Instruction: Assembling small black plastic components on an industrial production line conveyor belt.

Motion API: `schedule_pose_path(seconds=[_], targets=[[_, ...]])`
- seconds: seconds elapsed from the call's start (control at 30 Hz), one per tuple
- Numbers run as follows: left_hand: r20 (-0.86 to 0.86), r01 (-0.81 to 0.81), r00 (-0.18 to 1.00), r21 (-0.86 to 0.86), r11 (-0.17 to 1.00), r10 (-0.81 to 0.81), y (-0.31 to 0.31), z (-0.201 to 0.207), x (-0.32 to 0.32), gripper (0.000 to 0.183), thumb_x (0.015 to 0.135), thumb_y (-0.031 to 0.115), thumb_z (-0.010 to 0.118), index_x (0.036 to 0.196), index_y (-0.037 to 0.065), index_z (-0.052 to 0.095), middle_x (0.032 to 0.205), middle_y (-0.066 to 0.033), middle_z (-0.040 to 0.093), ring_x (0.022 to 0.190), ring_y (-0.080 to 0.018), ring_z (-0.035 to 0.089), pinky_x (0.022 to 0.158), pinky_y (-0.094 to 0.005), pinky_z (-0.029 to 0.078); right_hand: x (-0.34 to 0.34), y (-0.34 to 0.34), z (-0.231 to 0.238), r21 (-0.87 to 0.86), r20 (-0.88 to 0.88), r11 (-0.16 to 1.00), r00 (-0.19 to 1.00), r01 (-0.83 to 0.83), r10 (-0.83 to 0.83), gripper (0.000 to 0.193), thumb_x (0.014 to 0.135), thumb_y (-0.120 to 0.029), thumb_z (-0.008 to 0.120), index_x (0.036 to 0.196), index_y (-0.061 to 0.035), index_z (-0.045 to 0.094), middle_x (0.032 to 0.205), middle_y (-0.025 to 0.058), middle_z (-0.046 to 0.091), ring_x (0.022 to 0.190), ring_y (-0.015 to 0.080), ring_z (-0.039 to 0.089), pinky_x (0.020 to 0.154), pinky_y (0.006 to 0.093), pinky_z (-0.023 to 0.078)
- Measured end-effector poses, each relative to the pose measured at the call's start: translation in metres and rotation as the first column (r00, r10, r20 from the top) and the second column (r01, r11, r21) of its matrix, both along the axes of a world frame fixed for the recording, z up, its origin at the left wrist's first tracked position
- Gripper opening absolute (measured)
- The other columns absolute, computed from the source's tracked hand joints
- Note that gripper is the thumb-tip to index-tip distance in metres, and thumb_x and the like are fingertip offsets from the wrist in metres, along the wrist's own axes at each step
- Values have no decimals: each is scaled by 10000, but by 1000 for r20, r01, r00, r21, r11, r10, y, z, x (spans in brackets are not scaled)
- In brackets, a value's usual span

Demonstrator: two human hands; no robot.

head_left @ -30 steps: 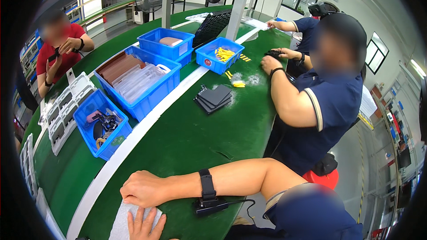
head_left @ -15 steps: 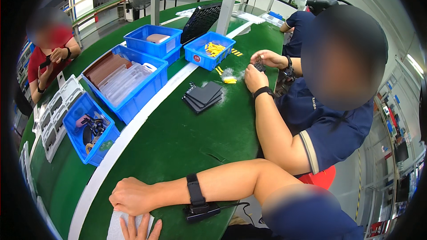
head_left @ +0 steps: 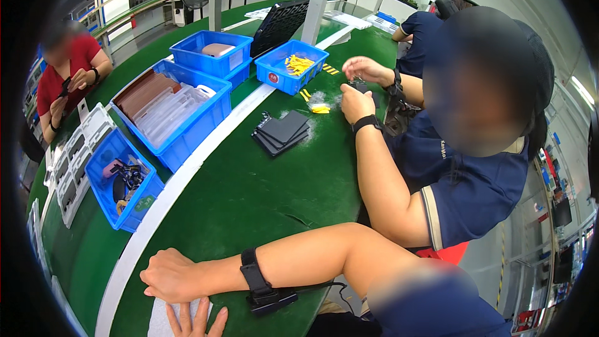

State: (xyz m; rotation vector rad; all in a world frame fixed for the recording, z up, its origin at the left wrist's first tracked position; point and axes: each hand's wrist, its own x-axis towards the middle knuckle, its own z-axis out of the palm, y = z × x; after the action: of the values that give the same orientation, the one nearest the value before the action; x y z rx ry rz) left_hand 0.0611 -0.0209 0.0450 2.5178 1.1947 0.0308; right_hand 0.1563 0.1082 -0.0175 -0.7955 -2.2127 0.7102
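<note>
My right hand (head_left: 170, 276) is curled into a fist low above the green table, back of the hand up. Whatever its fingers may hold is hidden beneath it. A black strap (head_left: 254, 271) with a small black device (head_left: 274, 303) and a cable sits on that wrist. Just below the fist, my left hand (head_left: 196, 323) lies with its fingers spread over a white cloth or paper (head_left: 160, 320). Only its fingers show at the lower edge.
Dark flat panels (head_left: 282, 132) lie ahead. Blue bins (head_left: 187, 131) line the white strip, one holding yellow pieces (head_left: 298, 64). A co-worker (head_left: 449, 168) on the right handles a small dark part. Another person in red (head_left: 72, 62) sits across the table.
My right fist has shifted a little to the left, its forearm along with it. My left hand stays over the white cloth. The co-worker's far hand has moved slightly away from the part.
</note>
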Motion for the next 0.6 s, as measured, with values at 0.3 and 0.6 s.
schedule_pose_path(seconds=[0.3,0.6], targets=[[40,49,998,40,998,-51,2,-5,-4,668,725,280,674,1309,75,422,1436,-172,280,1340,-393,198,1071,-579,101,10,1,3,61,25,993,994,-106,104,262,715,-201,657,557,-12,566,476,153,523,467,331,543,444,409,424],[105,6,994,12,1000,-7,3,-5,-6,723,683,290,717,1310,86,419,1416,-200,297,1329,-383,231,1069,-569,125,7,2,-3,105,-7,988,993,-116,118,236,701,-200,673,582,-20,580,484,143,532,472,322,547,442,406,423]])
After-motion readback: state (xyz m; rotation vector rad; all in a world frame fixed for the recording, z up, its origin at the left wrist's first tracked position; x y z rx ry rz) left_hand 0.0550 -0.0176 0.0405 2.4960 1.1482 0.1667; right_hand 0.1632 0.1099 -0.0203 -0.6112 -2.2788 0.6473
